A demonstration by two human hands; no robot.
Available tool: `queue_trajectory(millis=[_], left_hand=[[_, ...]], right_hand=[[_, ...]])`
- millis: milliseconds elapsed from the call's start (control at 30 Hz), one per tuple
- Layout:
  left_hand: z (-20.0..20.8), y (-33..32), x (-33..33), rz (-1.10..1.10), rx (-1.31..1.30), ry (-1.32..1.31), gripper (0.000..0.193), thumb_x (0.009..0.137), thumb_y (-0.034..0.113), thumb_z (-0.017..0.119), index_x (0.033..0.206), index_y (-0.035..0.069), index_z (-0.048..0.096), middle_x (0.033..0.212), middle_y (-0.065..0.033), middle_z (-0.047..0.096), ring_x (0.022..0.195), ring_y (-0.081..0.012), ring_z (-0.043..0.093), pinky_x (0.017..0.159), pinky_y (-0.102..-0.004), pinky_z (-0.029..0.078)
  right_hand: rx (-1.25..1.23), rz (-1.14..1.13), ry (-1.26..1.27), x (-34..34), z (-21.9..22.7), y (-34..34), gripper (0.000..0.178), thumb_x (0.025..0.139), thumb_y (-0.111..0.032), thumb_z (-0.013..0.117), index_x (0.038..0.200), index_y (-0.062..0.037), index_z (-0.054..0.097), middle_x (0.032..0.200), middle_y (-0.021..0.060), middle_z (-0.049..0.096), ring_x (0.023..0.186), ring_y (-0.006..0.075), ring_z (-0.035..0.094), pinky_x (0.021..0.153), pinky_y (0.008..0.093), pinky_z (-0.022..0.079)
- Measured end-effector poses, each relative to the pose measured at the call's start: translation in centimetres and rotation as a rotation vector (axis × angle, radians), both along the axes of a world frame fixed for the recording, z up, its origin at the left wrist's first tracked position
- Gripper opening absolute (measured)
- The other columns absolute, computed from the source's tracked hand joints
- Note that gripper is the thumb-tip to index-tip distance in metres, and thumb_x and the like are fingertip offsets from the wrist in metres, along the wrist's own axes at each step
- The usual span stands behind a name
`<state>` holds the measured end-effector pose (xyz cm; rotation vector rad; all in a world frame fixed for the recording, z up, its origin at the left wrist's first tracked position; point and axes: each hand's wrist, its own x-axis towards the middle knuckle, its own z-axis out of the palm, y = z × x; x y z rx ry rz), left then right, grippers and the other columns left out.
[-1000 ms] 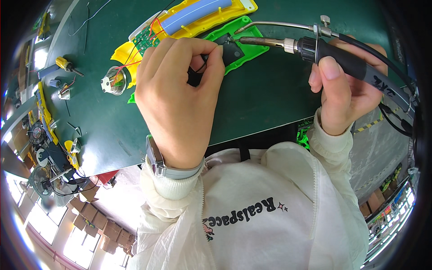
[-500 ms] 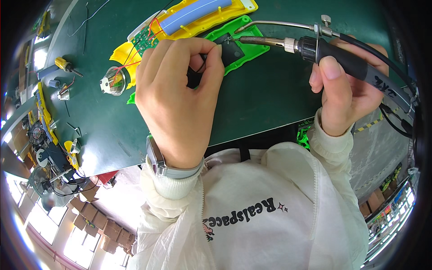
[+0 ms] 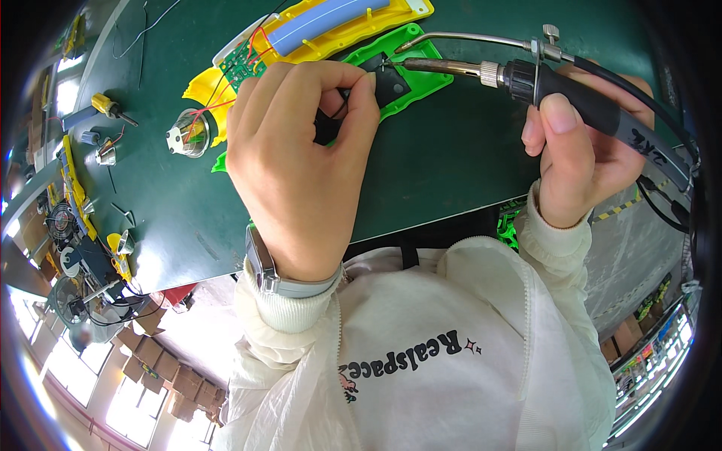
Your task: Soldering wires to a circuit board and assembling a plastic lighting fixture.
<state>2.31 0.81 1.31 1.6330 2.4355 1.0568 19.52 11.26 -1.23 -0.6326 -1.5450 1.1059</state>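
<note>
Left hand [image 3: 301, 161]: fingers were closed in a pinch on a thin wire at a small black component [image 3: 391, 84], which lay on the green plastic shell [image 3: 410, 49] upon the dark green bench mat [image 3: 444, 165]; right hand [image 3: 583, 154]: was clamped round the soldering iron [image 3: 526, 79], its tip touching or just beside the component; yellow housing [image 3: 353, 22] with a circuit board [image 3: 244, 64] was noted behind; risk judged: fingertips stood near the hot tip, so a slip could burn them or melt the shell.
</note>
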Motion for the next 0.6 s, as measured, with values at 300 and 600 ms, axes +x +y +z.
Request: queue_trajectory(millis=[300, 600], left_hand=[[0.16, 0.13, 0.02, -0.004, -0.005, -0.023, 0.008, 0.078, 0.002, 0.077, 0.082, 0.002, 0.070, 0.070, 0.0014, 0.057, 0.064, -0.0086, 0.042, 0.060, -0.0237, 0.036], [0.08, 0.10, 0.03, 0.003, -0.006, -0.025, 0.008, 0.078, 0.002, 0.077, 0.083, 0.002, 0.070, 0.070, 0.0015, 0.057, 0.064, -0.0085, 0.042, 0.060, -0.0235, 0.036]], right_hand=[[-0.004, -0.007, -0.001, -0.10, 0.07, -0.03, 0.032, 0.082, -0.006, 0.072, 0.106, 0.0061, 0.054, 0.080, 0.0167, 0.063, 0.047, 0.0133, 0.052, 0.041, 0.0247, 0.042], [0.003, -0.009, -0.009, -0.19, 0.21, 0.01, 0.032, 0.082, -0.007, 0.072, 0.105, 0.0061, 0.055, 0.079, 0.0160, 0.063, 0.046, 0.0133, 0.052, 0.041, 0.0246, 0.041]])
